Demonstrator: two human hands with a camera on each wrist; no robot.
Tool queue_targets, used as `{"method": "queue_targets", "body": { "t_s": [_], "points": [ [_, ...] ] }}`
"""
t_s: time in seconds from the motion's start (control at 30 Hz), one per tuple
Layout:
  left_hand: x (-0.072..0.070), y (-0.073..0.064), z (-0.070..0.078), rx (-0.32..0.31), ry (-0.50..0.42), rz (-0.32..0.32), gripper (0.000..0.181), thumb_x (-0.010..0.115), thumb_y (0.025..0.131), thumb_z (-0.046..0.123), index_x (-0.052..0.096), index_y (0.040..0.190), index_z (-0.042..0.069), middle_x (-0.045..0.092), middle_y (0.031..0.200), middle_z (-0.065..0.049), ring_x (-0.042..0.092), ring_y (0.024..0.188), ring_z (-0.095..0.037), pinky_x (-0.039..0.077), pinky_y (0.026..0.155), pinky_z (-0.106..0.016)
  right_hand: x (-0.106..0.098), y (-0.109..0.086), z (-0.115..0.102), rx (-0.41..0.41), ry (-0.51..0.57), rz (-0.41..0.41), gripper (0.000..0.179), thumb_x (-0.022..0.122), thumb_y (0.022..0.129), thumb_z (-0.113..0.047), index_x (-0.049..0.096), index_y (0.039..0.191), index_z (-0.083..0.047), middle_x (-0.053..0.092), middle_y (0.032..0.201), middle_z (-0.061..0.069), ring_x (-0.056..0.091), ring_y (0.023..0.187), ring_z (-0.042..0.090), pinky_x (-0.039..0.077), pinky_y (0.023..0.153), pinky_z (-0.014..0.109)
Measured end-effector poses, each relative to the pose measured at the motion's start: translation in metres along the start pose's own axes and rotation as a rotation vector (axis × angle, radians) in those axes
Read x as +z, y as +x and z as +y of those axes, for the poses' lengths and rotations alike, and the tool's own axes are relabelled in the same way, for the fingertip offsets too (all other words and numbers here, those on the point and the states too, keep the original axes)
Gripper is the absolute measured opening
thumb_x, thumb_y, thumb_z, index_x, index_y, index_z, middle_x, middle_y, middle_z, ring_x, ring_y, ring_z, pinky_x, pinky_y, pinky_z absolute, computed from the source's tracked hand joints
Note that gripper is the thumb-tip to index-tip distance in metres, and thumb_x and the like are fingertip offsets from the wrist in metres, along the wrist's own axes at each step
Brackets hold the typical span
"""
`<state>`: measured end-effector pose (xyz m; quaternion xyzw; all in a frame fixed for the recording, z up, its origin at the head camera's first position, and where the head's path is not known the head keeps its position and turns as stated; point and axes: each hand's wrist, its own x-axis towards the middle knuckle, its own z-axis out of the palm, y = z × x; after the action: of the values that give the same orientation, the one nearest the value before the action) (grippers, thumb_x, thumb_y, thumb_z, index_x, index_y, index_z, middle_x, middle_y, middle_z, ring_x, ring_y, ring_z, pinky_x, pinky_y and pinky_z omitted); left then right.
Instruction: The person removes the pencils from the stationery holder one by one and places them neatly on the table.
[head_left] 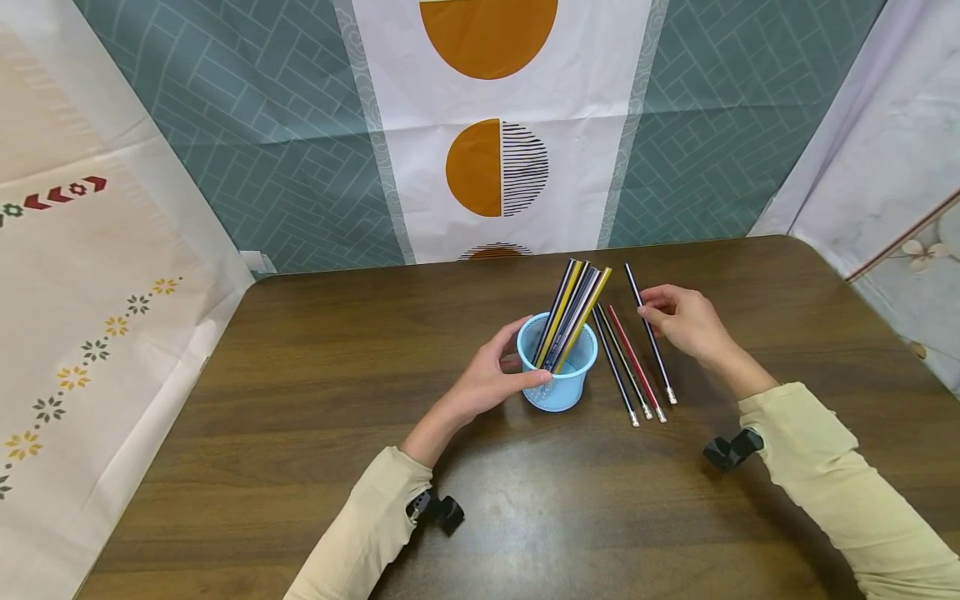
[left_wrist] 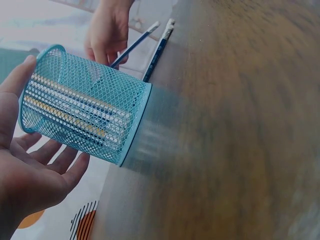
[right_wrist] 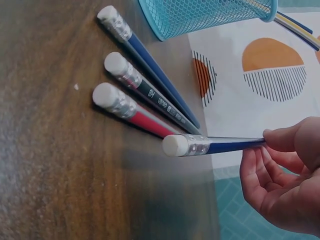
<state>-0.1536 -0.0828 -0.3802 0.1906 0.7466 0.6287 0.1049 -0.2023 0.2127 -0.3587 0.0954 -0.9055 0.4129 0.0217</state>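
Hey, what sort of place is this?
Probably an indoor, perhaps makeshift, tabletop workspace: a wood-grain table, teal-and-white patterned cloth hanging behind it, and flower-trimmed pale cloth along the picture's left side.

This looks like a homelike room, though whether a private home cannot be told. In the head view a wood-grained table [head_left: 570,483] fills six o'clock, with a teal-and-white patterned cloth [head_left: 487,125] hanging at twelve, a flower-trimmed cream cloth [head_left: 97,292] at nine and a marbled, flowered sheet [head_left: 885,142] towards two.
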Motion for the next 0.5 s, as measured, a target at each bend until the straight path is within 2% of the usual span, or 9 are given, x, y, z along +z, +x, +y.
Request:
{"method": "queue_targets", "body": {
  "t_s": [0.27,0.5],
  "points": [
    [-0.001,0.0,-0.002,0.007,0.005,-0.003,0.074,0.076,0.083,0.009,0.038,0.147,0.012,0.051,0.136,-0.011,0.051,0.122,-0.024,0.043,0.1,-0.038,0.001,0.0,0.007,0.017,-0.011,-0.033,0.033,0.058,0.097,-0.009,0.056,0.123,0.012,0.063,0.107,0.029,0.064,0.081,0.029,0.051,0.06,0.018],
    [0.0,0.0,0.001,-0.006,-0.005,-0.011,0.074,0.075,0.084,0.008,0.037,0.148,0.012,0.049,0.138,-0.012,0.048,0.125,-0.025,0.042,0.101,-0.038,0.003,0.001,0.013,0.016,0.001,-0.045,0.033,0.058,0.097,-0.007,0.056,0.124,0.012,0.063,0.106,0.028,0.063,0.077,0.023,0.051,0.06,0.018]
  ]
}}
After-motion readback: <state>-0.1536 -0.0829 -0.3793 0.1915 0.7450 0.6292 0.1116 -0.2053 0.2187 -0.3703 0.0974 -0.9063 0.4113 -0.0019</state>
